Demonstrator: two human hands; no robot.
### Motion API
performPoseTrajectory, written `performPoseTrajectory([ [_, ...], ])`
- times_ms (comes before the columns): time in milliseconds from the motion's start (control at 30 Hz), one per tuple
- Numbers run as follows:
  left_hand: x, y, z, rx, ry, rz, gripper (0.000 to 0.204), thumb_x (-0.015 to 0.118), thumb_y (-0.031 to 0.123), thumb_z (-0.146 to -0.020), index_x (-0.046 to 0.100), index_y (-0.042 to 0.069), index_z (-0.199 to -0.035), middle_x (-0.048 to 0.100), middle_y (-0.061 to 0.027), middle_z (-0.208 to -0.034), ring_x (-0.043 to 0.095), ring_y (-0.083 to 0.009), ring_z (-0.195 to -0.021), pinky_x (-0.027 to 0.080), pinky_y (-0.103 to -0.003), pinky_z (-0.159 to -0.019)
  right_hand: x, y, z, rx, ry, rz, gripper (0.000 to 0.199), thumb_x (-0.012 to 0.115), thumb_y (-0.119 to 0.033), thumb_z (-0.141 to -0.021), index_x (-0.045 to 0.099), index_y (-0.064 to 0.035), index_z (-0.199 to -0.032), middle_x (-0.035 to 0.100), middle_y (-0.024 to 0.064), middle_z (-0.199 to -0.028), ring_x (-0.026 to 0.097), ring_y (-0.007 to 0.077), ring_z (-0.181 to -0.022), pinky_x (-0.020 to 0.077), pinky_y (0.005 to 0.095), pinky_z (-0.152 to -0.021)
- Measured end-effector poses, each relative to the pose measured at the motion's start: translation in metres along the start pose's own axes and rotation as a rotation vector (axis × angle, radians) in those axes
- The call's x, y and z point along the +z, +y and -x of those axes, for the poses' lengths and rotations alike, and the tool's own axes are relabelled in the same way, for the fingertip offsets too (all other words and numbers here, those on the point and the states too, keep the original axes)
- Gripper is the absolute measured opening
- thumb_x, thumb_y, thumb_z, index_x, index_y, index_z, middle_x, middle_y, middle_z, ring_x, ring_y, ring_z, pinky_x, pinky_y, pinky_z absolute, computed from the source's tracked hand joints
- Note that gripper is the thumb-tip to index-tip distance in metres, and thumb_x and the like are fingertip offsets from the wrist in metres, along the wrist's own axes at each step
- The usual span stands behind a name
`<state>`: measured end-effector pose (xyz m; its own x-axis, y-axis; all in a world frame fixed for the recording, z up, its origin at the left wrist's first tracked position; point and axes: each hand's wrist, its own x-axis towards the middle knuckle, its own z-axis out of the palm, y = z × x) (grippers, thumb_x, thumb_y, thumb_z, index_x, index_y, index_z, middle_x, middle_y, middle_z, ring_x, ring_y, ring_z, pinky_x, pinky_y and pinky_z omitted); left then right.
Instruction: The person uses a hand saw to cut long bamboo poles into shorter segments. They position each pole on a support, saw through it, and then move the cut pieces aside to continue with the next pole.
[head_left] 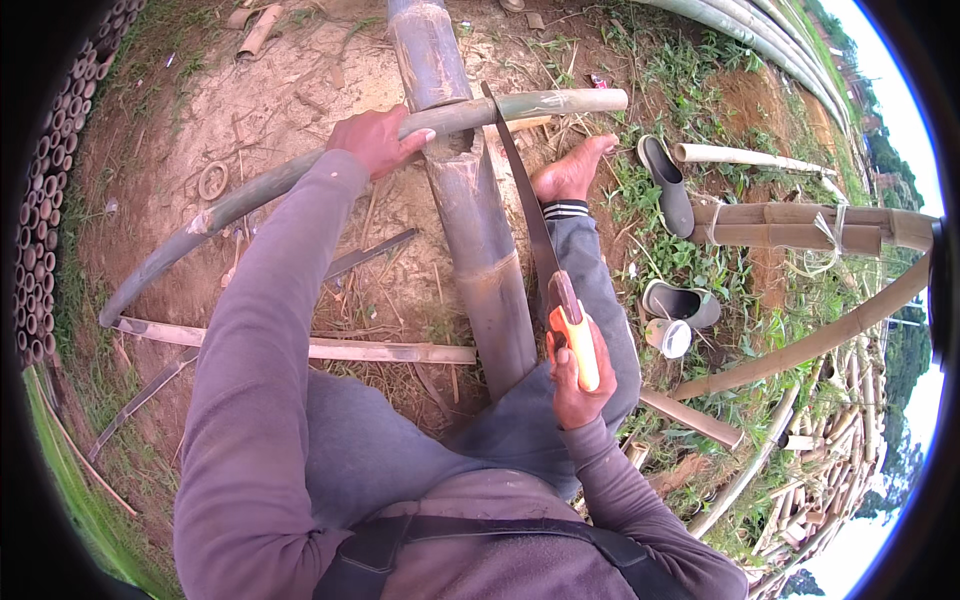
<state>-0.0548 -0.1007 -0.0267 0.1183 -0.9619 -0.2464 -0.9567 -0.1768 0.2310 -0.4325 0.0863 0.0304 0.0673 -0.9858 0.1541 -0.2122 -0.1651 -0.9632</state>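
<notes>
A thin green-grey bamboo pole lies across a thick bamboo trunk, resting near a notch cut in the trunk's top. My left hand is closed over the pole, just left of the trunk, thumb along its near side. In my right hand is the orange-yellow handle of a hand saw. The saw's long dark blade points away from me, its far end meeting the pole just right of the trunk. Beyond the blade, the pole's pale cut end sticks out to the right. My bare foot is right of the trunk.
A long dark blade lies on the soil left of the trunk. Bamboo strip crosses near my knees. At right are two dark clogs, a whitish cup and tied bamboo poles. Stacked bamboo lines the left.
</notes>
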Motion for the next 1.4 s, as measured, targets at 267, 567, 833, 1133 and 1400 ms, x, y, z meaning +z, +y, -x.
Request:
performPoseTrajectory([
  [267,-0.009,0.009,0.005,0.022,0.019,-0.013,0.072,0.040,0.075,-0.103,0.059,0.013,-0.135,0.076,-0.0190,-0.109,0.073,-0.0392,-0.106,0.056,-0.055,-0.090,0.063,0.062,-0.133,0.041,-0.015,-0.041,0.042,0.075,-0.007,-0.098,0.065,0.0046,-0.137,0.076,0.0129,-0.120,0.072,0.0151,-0.107,0.0564,0.0308,-0.094],
  [567,-0.004,0.004,0.002,0.000,0.018,-0.022,0.072,0.039,0.076,-0.103,0.061,0.011,-0.124,0.076,-0.0174,-0.107,0.074,-0.0369,-0.105,0.056,-0.054,-0.091,0.031,0.025,-0.048,-0.032,0.046,-0.020,0.045,0.069,-0.004,-0.099,0.061,0.0070,-0.141,0.073,0.0184,-0.132,0.071,0.0222,-0.121,0.0552,0.0335,-0.103],
  [833,-0.009,0.007,0.003,0.027,0.037,-0.030,0.073,0.038,0.076,-0.103,0.059,0.013,-0.132,0.076,-0.0187,-0.112,0.072,-0.0396,-0.108,0.055,-0.055,-0.091,0.047,0.053,-0.095,-0.100,0.025,0.032,0.044,0.077,-0.007,-0.096,0.065,0.0064,-0.137,0.075,0.0170,-0.126,0.072,0.0180,-0.113,0.0565,0.0331,-0.098],
  [1133,-0.008,0.010,0.003,-0.024,0.006,-0.030,0.071,0.039,0.076,-0.103,0.061,0.012,-0.128,0.076,-0.0169,-0.113,0.073,-0.0359,-0.110,0.056,-0.052,-0.094,0.079,0.039,-0.144,0.054,0.046,-0.061,0.041,0.078,-0.008,-0.096,0.068,0.0038,-0.134,0.078,0.0138,-0.120,0.072,0.0129,-0.107,0.0572,0.0306,-0.092],
  [1400,-0.003,0.003,0.002,0.031,0.027,-0.027,0.075,0.038,0.076,-0.103,0.059,0.011,-0.132,0.076,-0.0191,-0.112,0.072,-0.0395,-0.108,0.055,-0.054,-0.091,0.027,0.030,-0.040,-0.068,0.057,0.018,0.046,0.077,-0.004,-0.094,0.065,0.0048,-0.138,0.074,0.0174,-0.128,0.071,0.0178,-0.117,0.0557,0.0336,-0.100],
])
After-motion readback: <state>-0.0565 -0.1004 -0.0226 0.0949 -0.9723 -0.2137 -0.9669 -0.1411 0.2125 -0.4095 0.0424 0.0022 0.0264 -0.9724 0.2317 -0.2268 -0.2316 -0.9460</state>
